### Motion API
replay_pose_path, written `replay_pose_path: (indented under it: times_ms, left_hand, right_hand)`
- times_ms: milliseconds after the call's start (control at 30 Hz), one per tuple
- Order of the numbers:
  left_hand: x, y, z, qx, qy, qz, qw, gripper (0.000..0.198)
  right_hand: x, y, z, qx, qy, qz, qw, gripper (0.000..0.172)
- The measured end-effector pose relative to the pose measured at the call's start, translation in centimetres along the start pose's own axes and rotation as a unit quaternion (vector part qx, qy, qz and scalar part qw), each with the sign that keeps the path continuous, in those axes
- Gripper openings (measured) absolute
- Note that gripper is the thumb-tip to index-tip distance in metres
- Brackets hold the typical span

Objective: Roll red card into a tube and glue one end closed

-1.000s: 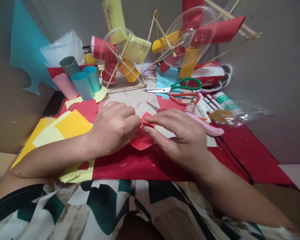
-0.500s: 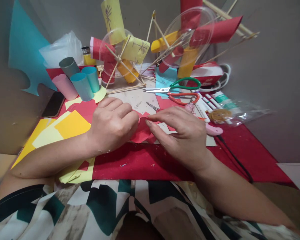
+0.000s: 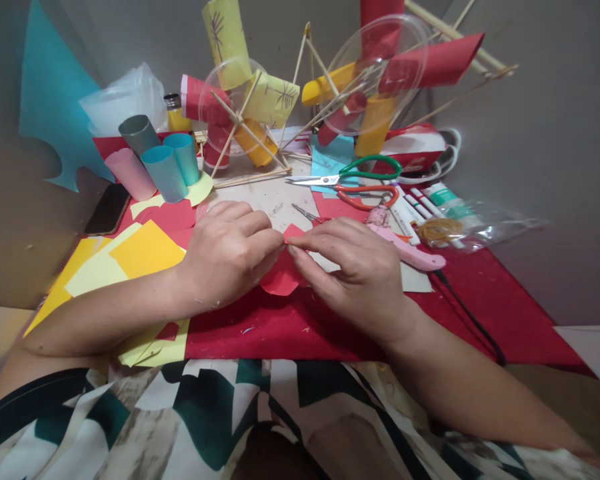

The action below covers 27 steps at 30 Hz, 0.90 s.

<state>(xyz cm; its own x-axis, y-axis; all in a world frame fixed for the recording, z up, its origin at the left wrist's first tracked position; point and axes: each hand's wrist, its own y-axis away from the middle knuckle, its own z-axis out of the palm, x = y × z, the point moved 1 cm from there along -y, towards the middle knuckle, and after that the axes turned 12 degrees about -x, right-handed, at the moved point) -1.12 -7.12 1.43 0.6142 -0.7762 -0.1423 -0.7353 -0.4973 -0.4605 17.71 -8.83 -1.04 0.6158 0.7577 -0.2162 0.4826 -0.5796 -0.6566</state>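
- Left hand (image 3: 230, 257): curled, knuckles up; its fingertips are hidden, so whether it grips anything I cannot tell.
- Red paper (image 3: 281, 277): between the hands, just below where they meet, neither clearly nearer; the left hand covers part, leaving its long axis unclear.
- Right hand (image 3: 353, 267): thumb and forefinger pinching a small red bit (image 3: 287, 242), perhaps the paper's edge.

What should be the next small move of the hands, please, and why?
Probably a short, gentle slide of the right hand along the red paper, with the left hand kept steady: the right thumb and forefinger look pinched on this paper, close beside the left fingers, whose own grip is hidden.
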Motion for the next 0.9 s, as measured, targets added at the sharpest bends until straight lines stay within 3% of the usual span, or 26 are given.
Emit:
replay_pose_path:
  times_ms: [133,200,267,333,433,533,700,900]
  left_hand:
    - [-0.5,-0.2,-0.7,-0.021,0.141,-0.02,0.99,0.016]
    - [-1.0,-0.6,-1.3,-0.049,0.267,-0.071,0.96,0.012]
    - [-1.6,-1.0,-1.6,-0.1,0.398,-0.135,0.902,0.009]
    - [-2.2,-1.4,-1.7,-0.168,0.517,-0.179,0.82,0.008]
    - [-2.7,-1.7,-1.3,-0.267,0.646,-0.194,0.689,0.008]
    - [-2.8,-1.8,-0.7,-0.309,0.708,-0.194,0.605,0.004]
    - [-2.5,-1.7,0.3,-0.325,0.751,-0.199,0.539,0.007]
    - [-2.3,-1.4,1.6,-0.352,0.765,-0.194,0.503,0.014]
  right_hand:
    - [0.1,-0.2,-0.9,0.026,-0.098,0.045,0.994,0.011]
    - [0.3,-0.1,-1.3,0.061,-0.134,0.079,0.986,0.014]
    - [0.4,-0.1,-1.7,0.091,-0.168,0.102,0.976,0.016]
    - [0.6,-0.2,-2.0,0.089,-0.217,0.111,0.966,0.018]
    - [0.8,-0.4,-2.1,0.024,-0.311,0.1,0.945,0.02]
    - [1.0,-0.6,-2.2,-0.066,-0.402,0.068,0.911,0.023]
    - [1.1,-0.8,-2.1,-0.161,-0.483,0.033,0.86,0.025]
    - [1.1,-1.1,-1.3,-0.202,-0.55,0.055,0.809,0.012]
